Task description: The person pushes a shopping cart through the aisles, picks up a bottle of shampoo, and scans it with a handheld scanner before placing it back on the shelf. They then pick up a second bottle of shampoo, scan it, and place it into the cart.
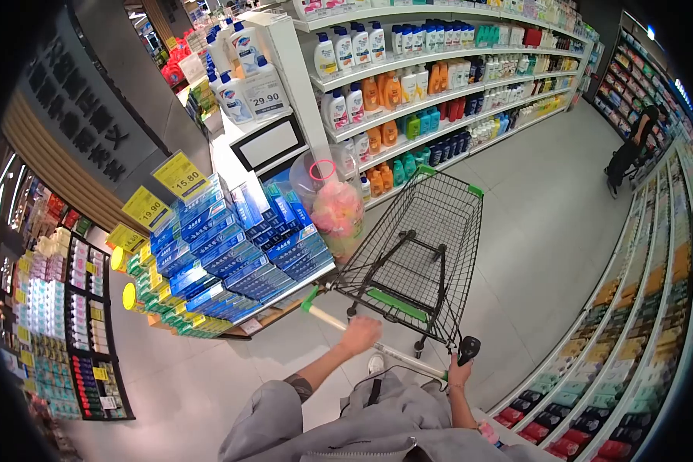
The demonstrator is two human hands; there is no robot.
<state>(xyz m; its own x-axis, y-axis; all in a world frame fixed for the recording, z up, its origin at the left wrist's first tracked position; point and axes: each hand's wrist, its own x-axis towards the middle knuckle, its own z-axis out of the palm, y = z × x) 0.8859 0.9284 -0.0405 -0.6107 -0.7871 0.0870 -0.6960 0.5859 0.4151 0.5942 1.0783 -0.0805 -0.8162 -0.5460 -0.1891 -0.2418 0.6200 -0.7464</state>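
A wire shopping cart (pixel 431 239) with green corner trim stands in front of me, its basket bare inside. Its pale handle bar (pixel 400 356) runs slantwise across the front. My left hand (pixel 359 336) is closed around the left half of that bar. At the bar's right end, my right hand (pixel 459 375) is closed on a small black device with a rounded head (pixel 468 349). What the device is I cannot make out, and the fingers under it are partly hidden.
Left of the cart, blue boxes (pixel 223 239) are stacked beside a clear bin of pink items (pixel 337 208). Bottle shelves (pixel 431 108) curve ahead. Low shelves of packets (pixel 593 362) line the right side. A person in dark clothes (pixel 637 146) stands farther down the aisle.
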